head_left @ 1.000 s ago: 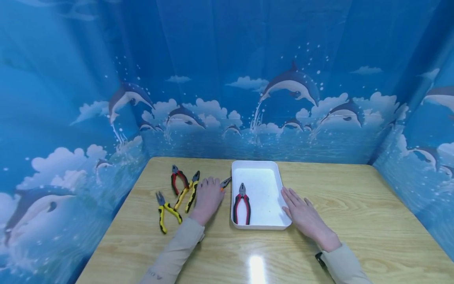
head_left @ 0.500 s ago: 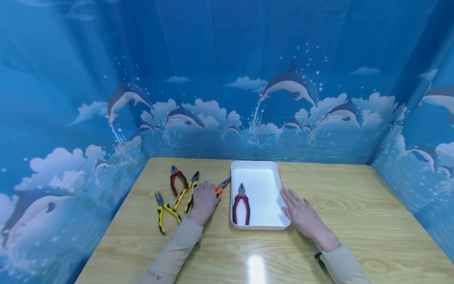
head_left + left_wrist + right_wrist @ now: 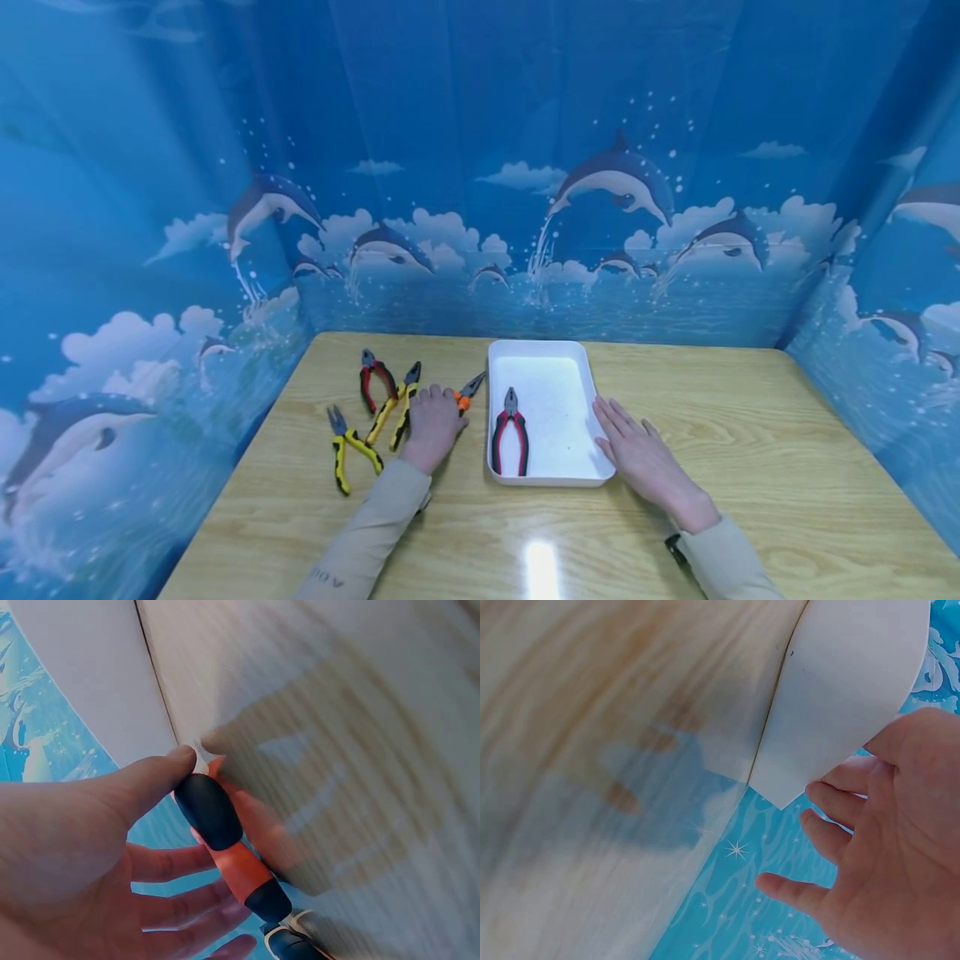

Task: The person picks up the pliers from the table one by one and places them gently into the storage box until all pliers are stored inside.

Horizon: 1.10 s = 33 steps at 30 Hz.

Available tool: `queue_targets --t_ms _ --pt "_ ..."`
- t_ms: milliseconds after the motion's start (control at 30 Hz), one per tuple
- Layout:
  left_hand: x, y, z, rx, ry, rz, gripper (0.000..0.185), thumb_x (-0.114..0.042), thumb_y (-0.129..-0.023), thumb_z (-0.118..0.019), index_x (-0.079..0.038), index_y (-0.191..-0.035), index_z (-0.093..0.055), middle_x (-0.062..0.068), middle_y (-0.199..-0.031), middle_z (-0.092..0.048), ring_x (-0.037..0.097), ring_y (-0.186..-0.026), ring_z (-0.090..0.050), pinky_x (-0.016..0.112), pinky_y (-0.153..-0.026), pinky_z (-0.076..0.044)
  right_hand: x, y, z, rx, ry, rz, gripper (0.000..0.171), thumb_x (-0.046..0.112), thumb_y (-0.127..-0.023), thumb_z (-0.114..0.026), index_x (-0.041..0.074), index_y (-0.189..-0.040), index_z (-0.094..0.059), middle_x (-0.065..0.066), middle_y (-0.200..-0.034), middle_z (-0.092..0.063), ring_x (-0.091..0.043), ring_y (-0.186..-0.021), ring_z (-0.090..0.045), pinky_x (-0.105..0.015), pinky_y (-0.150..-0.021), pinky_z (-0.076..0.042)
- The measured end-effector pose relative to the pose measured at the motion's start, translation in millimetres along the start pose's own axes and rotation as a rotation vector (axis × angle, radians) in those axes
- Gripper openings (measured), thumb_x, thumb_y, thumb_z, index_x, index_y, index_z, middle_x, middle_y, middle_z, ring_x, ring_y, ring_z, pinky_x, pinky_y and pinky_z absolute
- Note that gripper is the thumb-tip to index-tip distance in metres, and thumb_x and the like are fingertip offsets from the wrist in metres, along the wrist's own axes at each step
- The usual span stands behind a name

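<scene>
My left hand is low over the table, left of the white tray. Between its thumb and fingers it holds orange-and-black-handled pliers, whose metal tips point toward the tray's left wall. The left wrist view shows the thumb against one black grip and the fingers on the far side. My right hand touches the tray's right rim with fairly straight fingers; the tray wall also shows in the right wrist view. Red-and-black pliers lie in the tray's left part, tips away from me.
Left of my left hand lie yellow-and-black pliers, with red-and-black pliers behind them. Another yellow-and-black pair lies nearer the table's left edge. A blue dolphin-print curtain closes off the wooden table behind and at the sides.
My left hand has shifted slightly left, so more of the orange pliers shows past its fingers. The right hand and the tray stay in place.
</scene>
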State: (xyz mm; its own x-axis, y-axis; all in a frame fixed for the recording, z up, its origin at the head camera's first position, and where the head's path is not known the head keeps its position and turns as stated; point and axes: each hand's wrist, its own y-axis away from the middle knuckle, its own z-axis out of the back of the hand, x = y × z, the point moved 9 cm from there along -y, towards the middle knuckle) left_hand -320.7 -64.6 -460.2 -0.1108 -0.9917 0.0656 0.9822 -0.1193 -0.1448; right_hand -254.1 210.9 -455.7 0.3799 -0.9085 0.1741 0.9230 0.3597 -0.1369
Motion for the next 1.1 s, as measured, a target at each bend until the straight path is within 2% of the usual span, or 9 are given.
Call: queue_targets --t_ms 467,600,767,867,1000,1100 --pt "1.6 1.5 1.5 0.027 0.017 0.04 0.052 -0.049 -0.091 -0.071 0.002 -0.094 -0.061 0.02 -0.089 -0.062 0.031 -0.085 -0.062 0.043 -0.073 -0.053 3 1 3 -0.012 0.002 0.016 0.056 0.019 -0.107 -0.05 -0.003 -0.155 -0.033 -0.02 -0.16 -0.034 -0.042 -0.147 -0.032 -0.07 -0.11 -0.028" --pt "3.1 2.7 3.3 0.018 0.019 0.055 0.051 -0.048 -0.093 -0.067 0.003 -0.091 -0.06 0.019 -0.084 -0.06 0.03 -0.08 -0.061 0.042 -0.07 -0.052 2 1 2 -0.007 0.004 0.012 0.056 0.019 -0.107 -0.05 -0.003 -0.155 -0.032 -0.02 -0.16 -0.033 -0.042 -0.147 -0.031 -0.07 -0.111 -0.028" --pt "5.2 3.5 10.1 -0.047 0.021 0.081 0.052 -0.048 -0.093 -0.064 0.003 -0.087 -0.058 0.017 -0.079 -0.057 0.026 -0.071 -0.057 0.039 -0.062 -0.05 1 1 0 0.006 0.007 0.002 0.056 0.02 -0.107 -0.049 -0.003 -0.155 -0.032 -0.02 -0.161 -0.033 -0.042 -0.148 -0.03 -0.07 -0.111 -0.027" --pt "3.6 4.2 17.9 -0.104 0.023 0.074 0.053 -0.05 -0.093 -0.066 0.002 -0.087 -0.059 0.015 -0.077 -0.057 0.025 -0.068 -0.056 0.037 -0.059 -0.049 1 1 -1 0.009 0.004 -0.004 0.056 0.02 -0.107 -0.049 -0.002 -0.156 -0.031 -0.02 -0.161 -0.032 -0.042 -0.148 -0.03 -0.07 -0.111 -0.027" --pt "-1.5 7.2 30.2 -0.165 0.02 0.048 0.056 -0.054 -0.092 -0.067 0.002 -0.09 -0.06 0.015 -0.078 -0.059 0.024 -0.07 -0.058 0.037 -0.059 -0.05 0 1 -1 0.008 0.003 -0.006 0.056 0.02 -0.107 -0.049 -0.002 -0.156 -0.031 -0.02 -0.161 -0.032 -0.042 -0.148 -0.03 -0.07 -0.111 -0.027" --pt "-6.5 11.1 40.0 -0.176 0.012 0.035 0.06 -0.057 -0.091 -0.066 0.002 -0.094 -0.06 0.015 -0.082 -0.06 0.025 -0.074 -0.06 0.037 -0.063 -0.051 0 0 0 0.005 0.008 -0.005 0.056 0.021 -0.107 -0.049 -0.002 -0.155 -0.032 -0.02 -0.161 -0.032 -0.041 -0.148 -0.03 -0.07 -0.111 -0.027"
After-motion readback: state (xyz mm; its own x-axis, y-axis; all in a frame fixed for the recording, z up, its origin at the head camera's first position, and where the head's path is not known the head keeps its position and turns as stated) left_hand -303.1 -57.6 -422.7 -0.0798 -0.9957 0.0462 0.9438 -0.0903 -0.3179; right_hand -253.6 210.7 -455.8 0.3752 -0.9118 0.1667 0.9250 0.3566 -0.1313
